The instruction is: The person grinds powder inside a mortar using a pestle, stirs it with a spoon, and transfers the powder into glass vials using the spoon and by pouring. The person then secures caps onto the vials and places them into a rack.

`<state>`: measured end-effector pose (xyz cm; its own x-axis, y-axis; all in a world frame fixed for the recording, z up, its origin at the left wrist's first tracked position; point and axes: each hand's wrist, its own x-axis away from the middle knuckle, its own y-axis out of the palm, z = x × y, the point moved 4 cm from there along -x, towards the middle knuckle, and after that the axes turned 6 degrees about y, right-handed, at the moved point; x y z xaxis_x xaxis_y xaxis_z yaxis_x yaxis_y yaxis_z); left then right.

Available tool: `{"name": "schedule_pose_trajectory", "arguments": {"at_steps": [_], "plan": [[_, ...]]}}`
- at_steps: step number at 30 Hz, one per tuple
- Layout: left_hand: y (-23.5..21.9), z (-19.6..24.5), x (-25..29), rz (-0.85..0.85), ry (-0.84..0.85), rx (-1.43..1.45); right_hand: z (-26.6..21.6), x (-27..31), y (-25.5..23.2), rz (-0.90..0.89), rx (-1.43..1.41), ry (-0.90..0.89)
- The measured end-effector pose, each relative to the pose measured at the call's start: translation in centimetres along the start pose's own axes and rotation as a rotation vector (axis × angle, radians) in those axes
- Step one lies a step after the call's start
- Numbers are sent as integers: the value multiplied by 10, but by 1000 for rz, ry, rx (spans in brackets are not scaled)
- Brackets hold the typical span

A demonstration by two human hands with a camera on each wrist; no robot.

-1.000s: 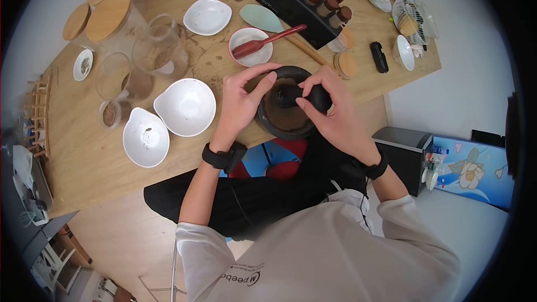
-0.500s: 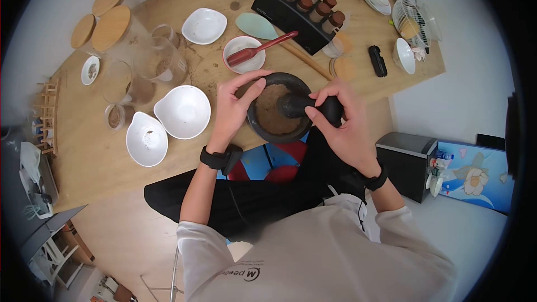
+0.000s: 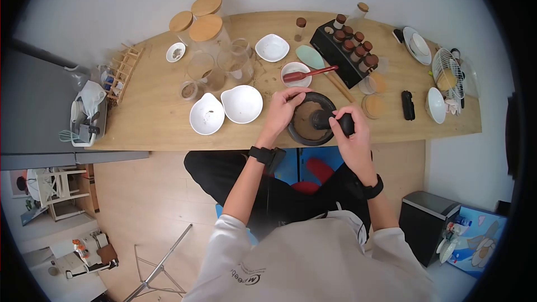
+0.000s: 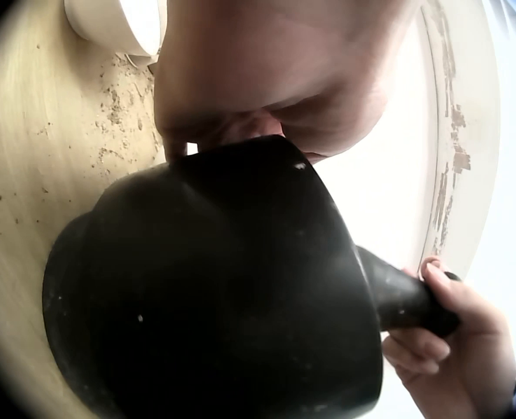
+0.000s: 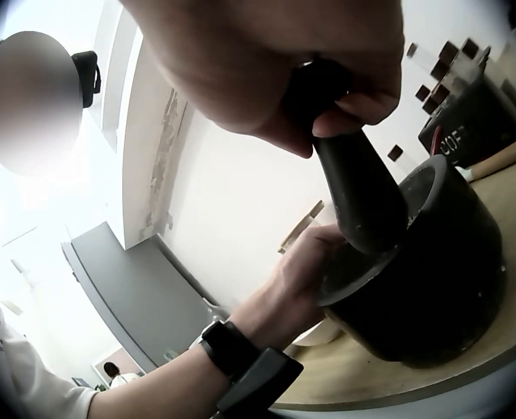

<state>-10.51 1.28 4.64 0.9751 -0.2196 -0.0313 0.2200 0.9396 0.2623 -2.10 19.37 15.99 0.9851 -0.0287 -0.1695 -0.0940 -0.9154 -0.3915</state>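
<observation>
A dark stone mortar (image 3: pixel 293 132) holding brown powder stands at the table's front edge. My left hand (image 3: pixel 281 113) grips its left side, the thumb at the rim and the fingers round the outer wall. The dark pestle (image 5: pixel 362 192) leans to the right in the mortar, its head down in the powder. My right hand (image 3: pixel 354 137) holds the pestle by the handle end, thumb and fingers curled about it. From the left wrist, the mortar's outer wall (image 4: pixel 232 279) fills much of the view and hides most of the left fingers.
Two white bowls (image 3: pixel 242 104) sit left of the mortar, with glass jars (image 3: pixel 235 64) behind them. Beyond the mortar are a small bowl (image 3: pixel 290 68) with a red spatula (image 3: pixel 313 73) across it, a green spatula (image 3: pixel 309 56) and a black rack (image 3: pixel 341 59) of vials.
The head view has tilted up, showing more of the room. The pestle has swung from steeper to leaning right, and the right hand has moved with it. The left hand keeps its grip.
</observation>
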Motion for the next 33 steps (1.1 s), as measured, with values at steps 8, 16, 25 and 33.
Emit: {"name": "schedule_pose_trajectory", "arguments": {"at_steps": [8, 16, 25, 33], "plan": [[9, -7, 3, 172, 138, -184, 12, -1, -3, -34, -9, -18], [10, -3, 5, 200, 178, -206, 30, -5, -25, 99, -374, 208], [12, -7, 2, 229, 219, -217, -26, -82, 28, -160, -108, -18], [14, 0, 9, 347, 379, -213, -17, -110, 138, -705, 56, -16]]}}
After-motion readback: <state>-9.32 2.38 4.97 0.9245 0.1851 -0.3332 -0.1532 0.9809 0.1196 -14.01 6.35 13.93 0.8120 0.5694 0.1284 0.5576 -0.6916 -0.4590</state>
